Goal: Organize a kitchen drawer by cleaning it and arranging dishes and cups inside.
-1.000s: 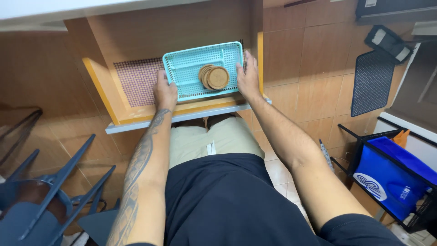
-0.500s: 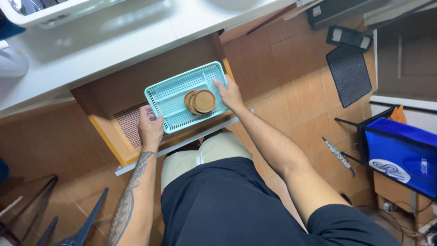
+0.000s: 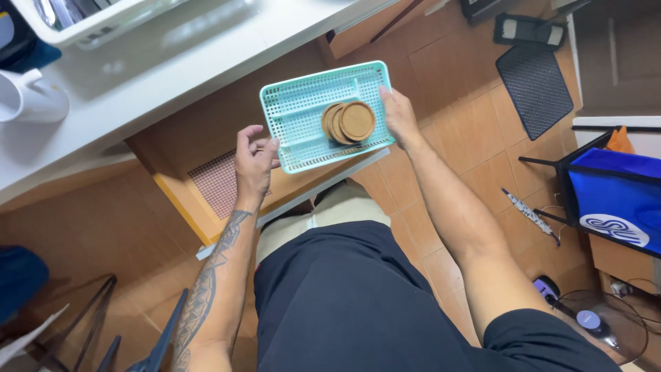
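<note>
A teal perforated plastic tray (image 3: 303, 110) is lifted above an open wooden drawer (image 3: 206, 176). A few round brown coasters (image 3: 350, 122) lie stacked in the tray. My right hand (image 3: 398, 116) grips the tray's right edge. My left hand (image 3: 253, 160) is at the tray's lower left corner, fingers spread and loosely touching or just off its rim. The drawer holds a reddish mesh liner (image 3: 219, 182).
A white countertop (image 3: 172, 62) runs above the drawer, with a white mug (image 3: 31, 100) at the left. On the tiled floor lie a black mat (image 3: 536, 86), a blue bag in a black frame (image 3: 616, 196) and cables at the lower right.
The tray has risen out of the drawer and moved up and right. My left hand has let go of its left edge and now sits open near the corner.
</note>
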